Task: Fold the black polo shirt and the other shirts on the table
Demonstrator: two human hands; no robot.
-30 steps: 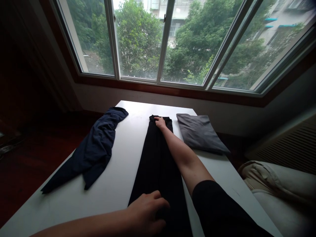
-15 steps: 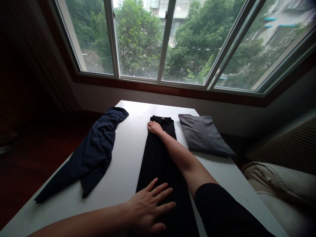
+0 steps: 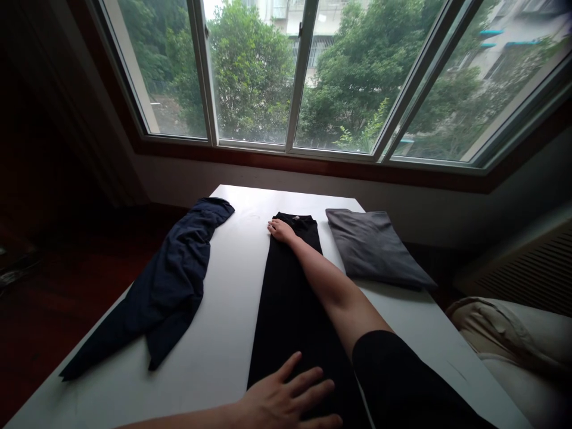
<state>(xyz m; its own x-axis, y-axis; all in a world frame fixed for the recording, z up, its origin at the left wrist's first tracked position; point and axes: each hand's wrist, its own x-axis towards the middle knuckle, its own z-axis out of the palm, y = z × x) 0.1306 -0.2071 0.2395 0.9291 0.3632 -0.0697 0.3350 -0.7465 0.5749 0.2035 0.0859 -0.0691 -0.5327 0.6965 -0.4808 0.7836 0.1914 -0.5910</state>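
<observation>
Black trousers point(image 3: 295, 298) lie lengthwise down the middle of the white table point(image 3: 232, 286), folded into a long strip with the waistband at the window end. My right hand point(image 3: 281, 230) rests flat on the left edge of the trousers just below the waistband, holding nothing. Lower down, my left hand point(image 3: 290, 396) is spread over the black cloth near the bottom of the view, its fingers apart; part of it is cut off by the frame. Whether the left palm presses on the fabric or hovers just over it, I cannot tell.
Dark blue trousers point(image 3: 174, 286) lie rumpled along the table's left side, and a folded grey garment point(image 3: 375, 247) sits at the right edge. A sliding window point(image 3: 290, 146) stands beyond the far end. Beige padded fabric point(image 3: 504, 333) is beside the table on the right.
My left hand has slid down the trousers toward me and slightly right. My right hand stays near the waistband. The view has shifted slightly.
</observation>
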